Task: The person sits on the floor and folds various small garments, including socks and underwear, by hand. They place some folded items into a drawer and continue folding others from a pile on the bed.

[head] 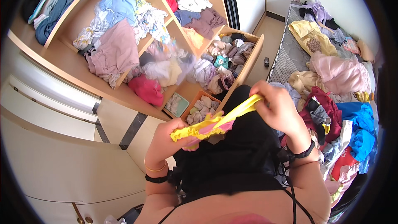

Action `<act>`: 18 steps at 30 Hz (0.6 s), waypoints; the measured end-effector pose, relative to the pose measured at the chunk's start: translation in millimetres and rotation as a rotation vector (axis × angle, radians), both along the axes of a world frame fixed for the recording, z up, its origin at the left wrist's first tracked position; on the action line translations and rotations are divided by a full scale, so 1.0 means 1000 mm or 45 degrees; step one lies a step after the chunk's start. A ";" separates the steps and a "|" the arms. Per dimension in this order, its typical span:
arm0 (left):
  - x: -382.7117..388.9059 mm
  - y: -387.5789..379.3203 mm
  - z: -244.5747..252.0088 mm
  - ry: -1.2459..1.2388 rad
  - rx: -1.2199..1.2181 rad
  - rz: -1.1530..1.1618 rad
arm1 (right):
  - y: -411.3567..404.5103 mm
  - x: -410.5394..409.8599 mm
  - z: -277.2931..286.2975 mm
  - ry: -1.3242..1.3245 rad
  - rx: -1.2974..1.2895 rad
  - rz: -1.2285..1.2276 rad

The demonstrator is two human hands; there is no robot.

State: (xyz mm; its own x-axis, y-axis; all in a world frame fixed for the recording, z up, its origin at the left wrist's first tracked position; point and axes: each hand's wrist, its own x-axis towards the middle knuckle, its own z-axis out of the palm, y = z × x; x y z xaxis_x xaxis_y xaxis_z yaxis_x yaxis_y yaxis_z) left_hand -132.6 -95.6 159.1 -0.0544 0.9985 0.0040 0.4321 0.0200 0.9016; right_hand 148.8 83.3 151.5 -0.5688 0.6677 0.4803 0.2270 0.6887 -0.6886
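A small yellow and pink garment [206, 130] with a gathered elastic edge is stretched between my two hands, above my lap. My left hand [166, 141] grips the ruffled end of it, thumb on top. Higher and to the right, my right hand [275, 107] pinches a smooth yellow strip pulled out from the rest. Beyond the garment are an orange bin [188, 112] of folded pale items and a mint-green bin [183, 105] holding white cloth. Both stand inside a pulled-out wooden drawer [245, 74] filled with small rolled clothes.
An open wooden wardrobe [149, 48] with heaped clothes rises ahead and to the left. On the right, a bed with a grey mattress [287, 49] carries a large pile of clothes [339, 71]. A small dark object [266, 62] lies on the floor between drawer and bed.
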 end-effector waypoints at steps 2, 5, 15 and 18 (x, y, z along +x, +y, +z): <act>-0.026 -0.013 -0.013 0.417 -0.026 -0.144 | 0.008 -0.003 0.006 -0.447 -0.342 0.428; -0.017 -0.011 -0.029 -0.907 0.565 0.161 | 0.021 -0.009 -0.010 0.545 -1.337 0.941; 0.009 0.005 -0.094 -1.777 -0.426 -0.047 | -0.038 -0.079 -0.124 -0.028 -1.665 1.308; 0.030 0.008 -0.095 -1.385 -0.204 0.110 | -0.045 -0.089 -0.137 0.012 -1.631 1.075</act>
